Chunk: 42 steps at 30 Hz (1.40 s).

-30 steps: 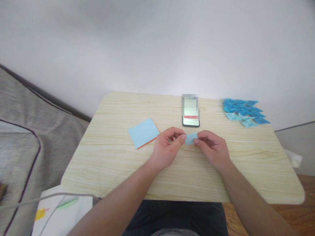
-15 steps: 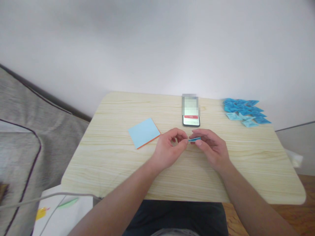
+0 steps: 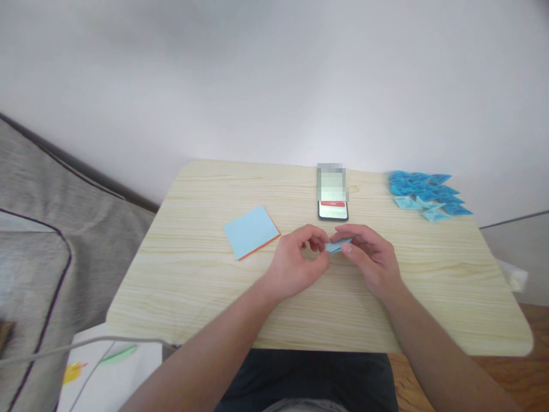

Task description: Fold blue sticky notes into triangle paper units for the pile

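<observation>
A small folded piece of light blue paper (image 3: 338, 246) is held between both hands over the middle of the table. My left hand (image 3: 299, 258) pinches its left end with thumb and fingers. Around its right end my right hand (image 3: 369, 256) is closed, the thumb on the near side and the fingers behind. Part of the paper is hidden by the fingertips. To the left of my left hand lies a stack of square paper (image 3: 251, 232), light blue on top with an orange edge below.
A phone (image 3: 333, 212) with a lit, partly blurred screen lies beyond my hands. Several folded blue paper pieces (image 3: 424, 191) are grouped at the table's (image 3: 206, 303) back right, against the wall. A grey cable (image 3: 128, 339) runs past the table's near left corner.
The folded paper has tilted in my fingers, so its broad light blue face shows now instead of its thin edge. The left fingertips have shifted slightly; other things stay put.
</observation>
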Motion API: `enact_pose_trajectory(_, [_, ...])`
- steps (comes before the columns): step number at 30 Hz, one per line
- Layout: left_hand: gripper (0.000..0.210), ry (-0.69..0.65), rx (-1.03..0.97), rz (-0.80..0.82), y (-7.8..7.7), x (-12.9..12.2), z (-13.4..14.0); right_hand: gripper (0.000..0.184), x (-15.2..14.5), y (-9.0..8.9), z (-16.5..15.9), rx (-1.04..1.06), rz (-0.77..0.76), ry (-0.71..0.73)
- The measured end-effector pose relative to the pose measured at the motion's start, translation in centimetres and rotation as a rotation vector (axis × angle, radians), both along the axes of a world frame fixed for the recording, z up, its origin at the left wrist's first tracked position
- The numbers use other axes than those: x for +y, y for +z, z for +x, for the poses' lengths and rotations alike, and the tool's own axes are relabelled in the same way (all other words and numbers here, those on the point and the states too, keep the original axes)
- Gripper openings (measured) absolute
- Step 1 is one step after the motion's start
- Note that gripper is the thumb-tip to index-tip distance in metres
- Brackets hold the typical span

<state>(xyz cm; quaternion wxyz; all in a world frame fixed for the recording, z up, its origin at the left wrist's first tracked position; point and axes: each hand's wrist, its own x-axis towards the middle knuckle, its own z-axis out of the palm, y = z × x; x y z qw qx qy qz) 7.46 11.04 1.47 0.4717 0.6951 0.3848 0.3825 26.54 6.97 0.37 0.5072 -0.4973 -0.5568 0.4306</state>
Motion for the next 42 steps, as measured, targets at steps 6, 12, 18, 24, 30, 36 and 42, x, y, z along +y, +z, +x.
enact_pose_trajectory(6, [0.021, -0.008, 0.002, 0.0, -0.2, 0.0, 0.0, 0.034, 0.0, 0.1, 0.0, 0.027, -0.006, 0.007])
enact_pose_trajectory(12, [0.016, -0.004, -0.025, -0.048, 0.0, 0.1, -0.1, 0.037, -0.1, 0.1, 0.0, 0.023, 0.012, 0.024])
enact_pose_trajectory(18, [0.011, 0.019, -0.047, -0.064, -0.3, 0.2, -0.2, 0.044, -0.1, -0.1, 0.1, 0.011, 0.028, 0.029])
enact_pose_trajectory(24, [0.029, 0.073, 0.001, 0.05, -1.0, -0.1, 0.1, 0.051, 0.1, 0.4, -0.3, -0.017, 0.061, 0.034])
enact_pose_trajectory(30, [0.036, 0.111, 0.009, 0.073, -1.0, -0.1, 0.2, 0.057, 0.2, 0.2, -0.7, 0.02, 0.031, 0.02])
enact_pose_trajectory(36, [0.034, 0.115, 0.005, 0.079, -0.9, -0.1, 0.2, 0.063, 0.4, 0.2, -0.5, 0.154, -0.029, 0.041])
enact_pose_trajectory(42, [0.014, 0.086, 0.022, 0.132, -0.8, -0.2, 0.2, 0.047, 0.7, 0.5, -0.1, 0.192, -0.107, 0.04])
